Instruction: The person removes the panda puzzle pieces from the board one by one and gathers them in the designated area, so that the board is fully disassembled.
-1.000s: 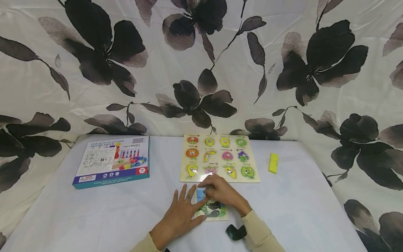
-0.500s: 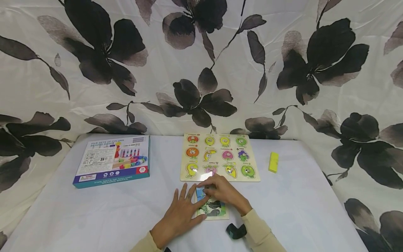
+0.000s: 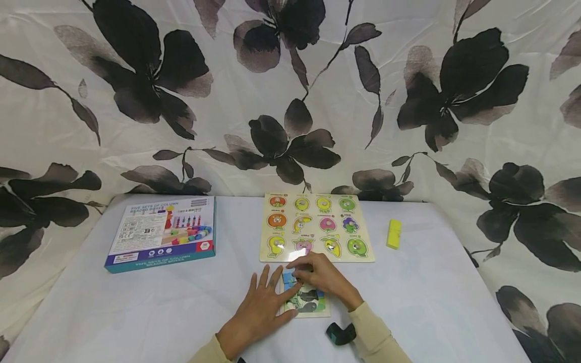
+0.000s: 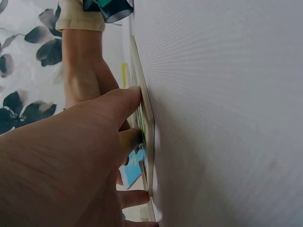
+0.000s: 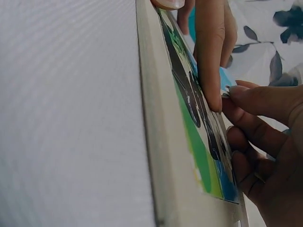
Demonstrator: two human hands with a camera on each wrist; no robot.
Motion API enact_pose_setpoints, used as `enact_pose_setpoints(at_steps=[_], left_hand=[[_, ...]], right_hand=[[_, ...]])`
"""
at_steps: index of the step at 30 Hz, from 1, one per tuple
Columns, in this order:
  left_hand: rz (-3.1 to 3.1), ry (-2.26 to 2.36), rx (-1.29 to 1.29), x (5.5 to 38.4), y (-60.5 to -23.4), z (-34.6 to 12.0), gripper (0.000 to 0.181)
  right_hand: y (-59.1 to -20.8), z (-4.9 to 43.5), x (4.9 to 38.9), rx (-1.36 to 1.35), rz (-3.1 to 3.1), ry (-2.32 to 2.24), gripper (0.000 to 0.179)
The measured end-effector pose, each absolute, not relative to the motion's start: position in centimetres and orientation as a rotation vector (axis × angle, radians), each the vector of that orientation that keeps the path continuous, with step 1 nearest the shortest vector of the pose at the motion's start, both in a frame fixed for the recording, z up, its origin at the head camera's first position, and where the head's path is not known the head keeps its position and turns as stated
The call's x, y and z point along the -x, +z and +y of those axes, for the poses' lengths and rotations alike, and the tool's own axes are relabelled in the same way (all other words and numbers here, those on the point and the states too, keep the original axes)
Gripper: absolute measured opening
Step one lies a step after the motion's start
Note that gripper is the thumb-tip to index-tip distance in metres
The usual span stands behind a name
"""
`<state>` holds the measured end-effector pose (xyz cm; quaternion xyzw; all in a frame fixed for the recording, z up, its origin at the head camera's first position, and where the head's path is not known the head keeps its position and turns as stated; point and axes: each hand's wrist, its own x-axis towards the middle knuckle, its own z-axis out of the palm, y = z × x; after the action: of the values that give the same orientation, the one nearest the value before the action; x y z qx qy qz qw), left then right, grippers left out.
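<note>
A small wooden panda puzzle (image 3: 313,305) lies flat near the front of the table. Across its left side rests my left hand (image 3: 260,310), fingers spread, thumb at the near edge and index finger pressing on the picture. My right hand (image 3: 324,276) is over the puzzle's far part, with thumb and index finger pinching a light-blue puzzle piece (image 5: 227,78). That puzzle piece (image 4: 133,169) stands tilted up from the board in the left wrist view. My fingers hide much of the puzzle's upper half.
Just beyond the hands lies a fruit puzzle board (image 3: 313,229). A flat toy box (image 3: 163,232) is at the back left, and a yellow block (image 3: 394,234) at the right. A dark wrist-worn device (image 3: 340,334) sits by the right sleeve. Patterned cloth hangs behind the table.
</note>
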<state>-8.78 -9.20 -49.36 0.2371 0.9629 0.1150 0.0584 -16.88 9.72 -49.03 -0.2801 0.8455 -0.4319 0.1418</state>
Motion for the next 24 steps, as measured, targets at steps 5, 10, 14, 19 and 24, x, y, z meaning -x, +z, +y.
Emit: enact_pose_setpoints(at_steps=[5,10,14,19,24], left_hand=[[2.920,0.359,-0.715,8.7,-49.3,-9.1,0.055],[2.911,0.367,-0.706,8.7,-49.4,-9.0,0.055],[2.912,0.375,-0.709,8.7,-49.3,-9.0,0.055],[2.919,0.387,-0.702,8.6,-49.2,-9.1,0.056],[2.924,0.390,-0.696,8.6,-49.2,-9.1,0.057]], right_hand=[[-49.1,10.0,16.8,0.765,2.446,-1.277,0.019],[-48.5,10.8,16.8,0.754,2.515,-1.263,0.018],[-47.8,12.0,16.9,0.712,2.549,-1.292,0.018],[-47.1,14.3,17.0,0.622,2.583,-1.338,0.017],[-47.0,16.7,17.0,0.530,2.585,-1.354,0.018]])
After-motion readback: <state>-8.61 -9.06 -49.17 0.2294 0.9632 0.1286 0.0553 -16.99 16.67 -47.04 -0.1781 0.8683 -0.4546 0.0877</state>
